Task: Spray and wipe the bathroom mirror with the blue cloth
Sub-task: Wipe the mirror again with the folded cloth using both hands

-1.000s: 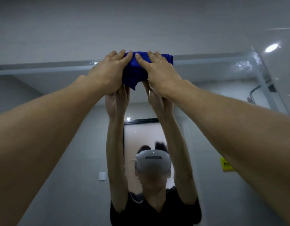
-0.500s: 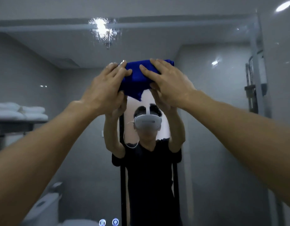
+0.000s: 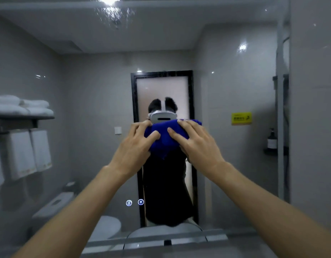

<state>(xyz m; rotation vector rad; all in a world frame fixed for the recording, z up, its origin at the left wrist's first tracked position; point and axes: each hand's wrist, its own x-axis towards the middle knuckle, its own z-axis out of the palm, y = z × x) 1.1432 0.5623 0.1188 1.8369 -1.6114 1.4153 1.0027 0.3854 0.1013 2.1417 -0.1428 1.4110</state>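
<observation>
Both hands have slid down the glass since a second ago, from the mirror's top edge to about its middle, carrying the cloth with them. The left hand (image 3: 135,146) and right hand (image 3: 196,144) lie side by side with fingers spread flat, each grip pressed open-palmed against the bunched blue cloth (image 3: 165,136), pinning it to the mirror (image 3: 235,81) rather than curling round it; thumbs and forefingers nearly meet over the fabric's middle. The cloth looks soft and napped, a deep saturated blue, crumpled into a thick wad whose lower corner hangs in a loose point below the hands. The mirror is a broad, smooth pane, and fine droplets or streaks glitter near its top (around the bright reflected ceiling light (image 3: 108,0)). In the reflection, folded white towels (image 3: 21,107) sit stacked on a dark shelf at left, with more hanging flat beneath. A frosted door in a black frame (image 3: 162,86) stands behind the reflected person, whose headset shows just above the cloth. Two small round lit icons (image 3: 135,202) glow low on the glass, a yellow rectangular sign (image 3: 241,118) is on the wall at right, and a dark bottle (image 3: 272,139) rests on a small ledge beyond it.
</observation>
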